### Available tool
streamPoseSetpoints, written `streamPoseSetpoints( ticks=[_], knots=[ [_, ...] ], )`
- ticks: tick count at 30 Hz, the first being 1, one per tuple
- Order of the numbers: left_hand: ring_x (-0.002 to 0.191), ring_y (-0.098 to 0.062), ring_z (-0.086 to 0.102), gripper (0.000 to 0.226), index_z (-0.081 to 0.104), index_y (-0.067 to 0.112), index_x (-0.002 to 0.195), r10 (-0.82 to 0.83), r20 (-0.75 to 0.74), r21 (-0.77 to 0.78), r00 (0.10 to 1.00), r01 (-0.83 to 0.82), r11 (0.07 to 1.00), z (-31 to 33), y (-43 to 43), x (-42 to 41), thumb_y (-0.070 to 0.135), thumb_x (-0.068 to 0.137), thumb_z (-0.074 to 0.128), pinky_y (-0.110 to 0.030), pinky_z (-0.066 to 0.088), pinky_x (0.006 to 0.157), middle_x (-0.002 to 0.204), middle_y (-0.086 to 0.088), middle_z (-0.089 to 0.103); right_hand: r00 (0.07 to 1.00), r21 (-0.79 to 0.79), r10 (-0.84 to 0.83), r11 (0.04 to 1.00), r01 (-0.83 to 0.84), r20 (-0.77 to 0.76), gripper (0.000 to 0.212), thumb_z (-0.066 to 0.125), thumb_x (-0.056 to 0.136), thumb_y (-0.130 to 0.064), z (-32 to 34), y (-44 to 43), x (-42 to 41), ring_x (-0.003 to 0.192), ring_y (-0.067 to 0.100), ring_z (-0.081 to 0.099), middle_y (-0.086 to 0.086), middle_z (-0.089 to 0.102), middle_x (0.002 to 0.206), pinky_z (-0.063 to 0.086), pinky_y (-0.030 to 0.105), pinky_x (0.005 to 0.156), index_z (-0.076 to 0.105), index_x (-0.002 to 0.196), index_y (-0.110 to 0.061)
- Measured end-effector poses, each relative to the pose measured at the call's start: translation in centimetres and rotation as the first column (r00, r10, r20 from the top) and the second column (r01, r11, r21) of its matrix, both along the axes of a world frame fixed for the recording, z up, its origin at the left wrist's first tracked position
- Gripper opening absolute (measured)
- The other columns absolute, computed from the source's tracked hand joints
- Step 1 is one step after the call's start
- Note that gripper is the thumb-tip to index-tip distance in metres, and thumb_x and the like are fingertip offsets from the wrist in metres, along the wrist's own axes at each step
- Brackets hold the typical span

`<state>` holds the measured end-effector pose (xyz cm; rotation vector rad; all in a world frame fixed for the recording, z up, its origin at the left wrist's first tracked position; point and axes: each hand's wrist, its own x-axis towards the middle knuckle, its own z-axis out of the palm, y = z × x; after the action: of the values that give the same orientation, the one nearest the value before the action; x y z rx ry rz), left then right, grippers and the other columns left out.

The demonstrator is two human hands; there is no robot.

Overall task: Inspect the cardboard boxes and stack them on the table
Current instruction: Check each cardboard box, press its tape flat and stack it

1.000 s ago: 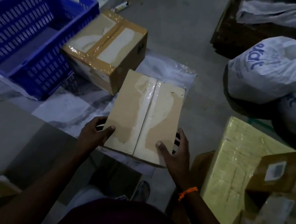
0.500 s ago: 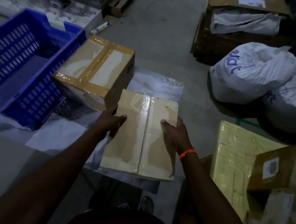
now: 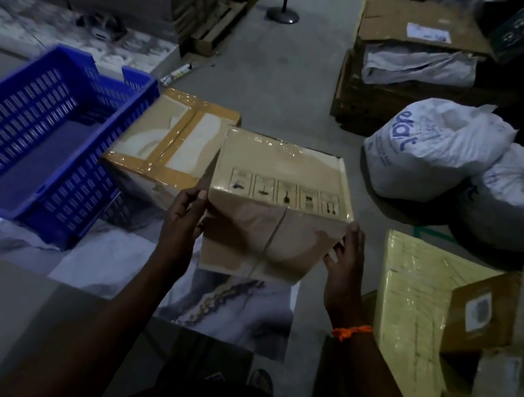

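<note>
Above the table (image 3: 230,309), fingers (image 3: 201,196) flank the box (image 3: 276,197).

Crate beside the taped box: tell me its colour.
The crate is blue, seen clearly in the head view.

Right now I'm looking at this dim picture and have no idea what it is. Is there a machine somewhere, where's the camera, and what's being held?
There is no machine here. These are a person's two bare hands, filmed by one camera worn on the head. It looks forward and down, so the arms reach in from the bottom. The left hand and right hand hold a cardboard box by its side edges. The box is tilted, with a row of printed symbols on its upper face. Behind it on the marbled tabletop sit a taped box and a blue crate. To the right are white sacks on the floor and a yellow wrapped parcel.
</note>
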<state>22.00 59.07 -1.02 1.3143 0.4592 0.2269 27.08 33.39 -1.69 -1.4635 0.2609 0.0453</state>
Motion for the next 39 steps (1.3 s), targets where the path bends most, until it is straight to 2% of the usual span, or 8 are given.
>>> streamPoseSetpoints(
  ticks=[2, 6, 8, 12, 18, 27, 34, 39],
  knots=[
    [0.128, -0.027, 0.059, 0.051, 0.056, 0.013, 0.134, -0.006, -0.02, -0.012, 1.0, 0.006, 1.0, -0.7, 0.3, -1.6, 0.05, 0.099, 0.054, -0.056, 0.046, 0.108, 0.134, -0.007, 0.065, 1.0, -0.058, 0.019, 0.998, -0.019, -0.003, 0.037, 0.039, 0.104, -0.058, -0.8, 0.2, -1.8, 0.108, -0.003, 0.068, -0.025, 0.071, 0.116, 0.053, 0.033, 0.095, 0.055, 0.13, -0.037],
    [0.126, -0.025, 0.062, 0.033, 0.059, 0.017, 0.13, 0.007, -0.064, -0.003, 0.998, -0.007, 1.0, -1.3, 0.9, -4.9, 0.035, 0.11, 0.04, -0.056, 0.047, 0.107, 0.131, -0.007, 0.068, 0.99, -0.098, 0.099, 0.989, -0.109, -0.099, 0.027, 0.04, 0.113, -0.012, -2.2, -0.1, -4.2, 0.109, -0.011, 0.061, -0.041, 0.061, 0.111, 0.054, 0.014, 0.085, 0.05, 0.122, -0.035],
    [0.125, -0.025, 0.063, 0.051, 0.06, 0.015, 0.129, 0.023, -0.092, -0.013, 0.995, -0.024, 1.0, -1.0, 1.0, -5.8, 0.055, 0.101, 0.044, -0.057, 0.047, 0.107, 0.129, -0.008, 0.069, 0.992, -0.125, 0.107, 0.986, -0.114, -0.063, 0.016, 0.041, 0.112, -0.02, -2.2, -0.6, -4.8, 0.105, -0.009, 0.063, -0.034, 0.065, 0.109, 0.056, 0.016, 0.084, 0.051, 0.125, -0.023],
    [0.119, -0.016, 0.066, 0.048, 0.067, 0.029, 0.117, 0.006, -0.11, 0.013, 0.994, -0.004, 1.0, 0.7, 1.1, -5.9, 0.063, 0.096, 0.039, -0.048, 0.051, 0.103, 0.12, 0.005, 0.074, 0.993, -0.122, 0.117, 0.985, -0.118, -0.013, 0.056, 0.046, 0.095, -0.058, -0.1, -0.3, -4.0, 0.102, 0.005, 0.071, -0.003, 0.071, 0.117, 0.061, 0.025, 0.079, 0.057, 0.131, -0.017],
    [0.122, -0.012, 0.063, 0.04, 0.062, 0.026, 0.132, -0.058, -0.074, 0.126, 0.996, 0.067, 0.99, 2.8, 1.8, -2.7, 0.05, 0.103, 0.049, -0.043, 0.048, 0.104, 0.128, 0.005, 0.069, 0.983, -0.164, 0.181, 0.97, -0.182, -0.017, 0.057, 0.057, 0.096, -0.059, 1.3, 0.1, -0.7, 0.116, 0.014, 0.068, 0.0, 0.071, 0.126, 0.058, 0.045, 0.098, 0.058, 0.141, -0.023],
    [0.092, -0.004, 0.073, 0.014, 0.068, 0.026, 0.107, -0.127, -0.133, 0.176, 0.983, 0.149, 0.973, 4.7, 1.5, 0.4, 0.031, 0.104, 0.056, -0.027, 0.055, 0.08, 0.092, 0.015, 0.078, 0.963, -0.177, 0.269, 0.947, -0.267, -0.009, 0.054, 0.066, 0.09, -0.059, 3.6, 1.0, 1.1, 0.113, 0.019, 0.071, 0.001, 0.074, 0.122, 0.056, 0.055, 0.102, 0.064, 0.134, -0.028],
    [0.101, -0.007, 0.072, 0.034, 0.061, 0.032, 0.131, -0.153, 0.016, 0.108, 0.988, 0.151, 0.983, 5.6, 0.2, -0.2, 0.015, 0.102, 0.056, -0.024, 0.06, 0.076, 0.11, 0.013, 0.076, 0.961, -0.185, 0.242, 0.959, -0.216, 0.131, 0.052, 0.069, 0.099, -0.023, 4.1, -0.4, 0.9, 0.112, 0.01, 0.069, -0.008, 0.067, 0.127, 0.063, 0.034, 0.084, 0.048, 0.144, -0.036],
    [0.133, -0.014, 0.056, 0.065, 0.049, 0.025, 0.147, -0.226, 0.016, 0.153, 0.974, 0.221, 0.963, 2.4, 1.2, -3.0, 0.019, 0.087, 0.075, -0.043, 0.051, 0.103, 0.142, 0.006, 0.061, 0.964, -0.236, 0.219, 0.955, -0.18, 0.149, 0.062, 0.073, 0.092, -0.006, 1.4, -2.9, -1.5, 0.124, 0.009, 0.062, -0.007, 0.062, 0.139, 0.058, 0.029, 0.094, 0.048, 0.145, -0.025]
  ],
)
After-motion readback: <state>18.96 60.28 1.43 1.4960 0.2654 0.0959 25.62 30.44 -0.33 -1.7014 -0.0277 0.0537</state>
